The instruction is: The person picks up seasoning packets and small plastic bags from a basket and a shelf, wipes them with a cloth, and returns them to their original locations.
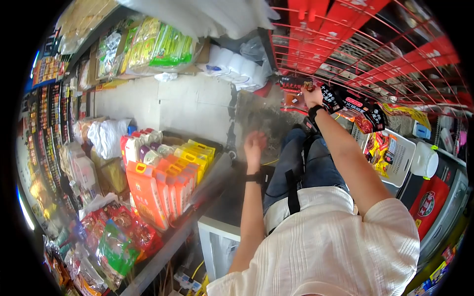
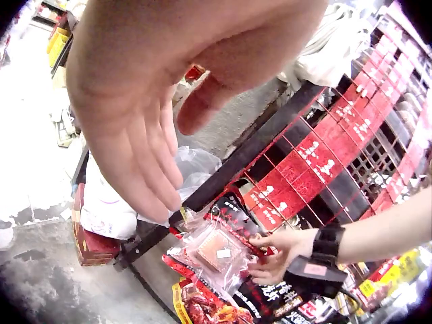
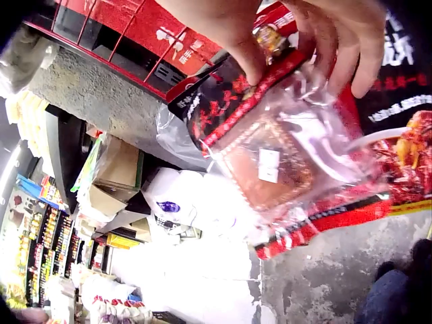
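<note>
My right hand (image 1: 313, 97) is at the lower part of a red wire rack. It pinches the top edge of a black and red food packet (image 3: 226, 111) between thumb and fingers. Through the packet's clear plastic shows a reddish-brown block (image 3: 266, 165) with a small white sticker. Beside it hang more black packets (image 1: 363, 111) with pictures of red food, overlapping it in the right wrist view. My left hand (image 1: 255, 143) hovers over the floor, holding nothing, its fingers loosely extended in the left wrist view.
The red wire rack (image 1: 340, 69) rises at the front right. White wrapped rolls (image 1: 237, 66) lie beyond the hands. At left, orange packages (image 1: 153, 190) stand on a low shelf. A white basket (image 1: 402, 155) holds more packets at right.
</note>
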`<state>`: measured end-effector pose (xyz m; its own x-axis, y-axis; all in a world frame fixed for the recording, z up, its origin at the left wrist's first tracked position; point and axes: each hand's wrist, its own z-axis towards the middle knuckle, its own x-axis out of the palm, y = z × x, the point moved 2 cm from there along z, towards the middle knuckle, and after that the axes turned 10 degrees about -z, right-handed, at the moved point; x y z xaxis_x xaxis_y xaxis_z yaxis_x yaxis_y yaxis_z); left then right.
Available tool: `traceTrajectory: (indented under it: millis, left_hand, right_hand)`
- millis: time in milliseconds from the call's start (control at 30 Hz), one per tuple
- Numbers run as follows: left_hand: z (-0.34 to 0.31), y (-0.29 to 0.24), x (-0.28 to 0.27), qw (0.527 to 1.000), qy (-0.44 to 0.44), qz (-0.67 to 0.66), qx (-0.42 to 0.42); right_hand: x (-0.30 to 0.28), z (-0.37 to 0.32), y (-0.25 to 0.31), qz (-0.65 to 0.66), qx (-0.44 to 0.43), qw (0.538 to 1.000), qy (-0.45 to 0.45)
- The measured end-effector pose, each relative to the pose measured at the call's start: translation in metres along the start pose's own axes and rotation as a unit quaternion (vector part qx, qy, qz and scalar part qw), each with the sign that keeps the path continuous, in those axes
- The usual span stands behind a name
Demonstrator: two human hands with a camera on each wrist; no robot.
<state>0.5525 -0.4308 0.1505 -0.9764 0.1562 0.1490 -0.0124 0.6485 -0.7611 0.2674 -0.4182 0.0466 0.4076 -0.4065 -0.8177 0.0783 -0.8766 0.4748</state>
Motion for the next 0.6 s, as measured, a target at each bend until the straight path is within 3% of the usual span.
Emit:
traceTrajectory:
  millis: [67,200,267,333,367,400,467,533,600]
  left_hand:
    - [0.005,0.004,0.007,1.000,0.020,0.006,-0.005]
    - [0.019,0.001,0.040,0.991,0.126,0.038,0.006]
    - [0.027,-0.005,0.070,0.980,0.187,0.075,0.008]
    - [0.040,-0.003,0.111,0.941,0.251,0.225,-0.007]
    - [0.039,0.006,0.135,0.951,0.261,0.163,0.009]
    - [0.033,0.008,0.162,0.933,0.276,0.229,0.019]
    - [0.036,0.027,0.205,0.863,0.395,0.313,0.020]
    - [0.029,0.061,0.250,0.820,0.466,0.331,-0.024]
    - [0.000,0.086,0.287,0.782,0.510,0.353,-0.060]
  right_hand:
    - [-0.011,-0.012,-0.032,0.070,-0.067,0.995,-0.019]
    - [-0.029,-0.018,-0.138,0.014,-0.033,0.997,0.064]
    - [-0.054,-0.031,-0.199,0.047,0.039,0.995,0.076]
    - [-0.082,-0.044,-0.260,0.036,0.113,0.992,0.035]
    - [-0.090,-0.051,-0.296,0.072,0.155,0.985,0.013]
    - [-0.098,-0.061,-0.330,0.108,0.198,0.974,-0.008]
    - [-0.120,-0.088,-0.381,0.174,0.305,0.935,-0.056]
    - [-0.106,-0.113,-0.448,0.265,0.375,0.880,-0.121]
    - [-0.128,-0.152,-0.469,0.425,0.448,0.775,-0.137]
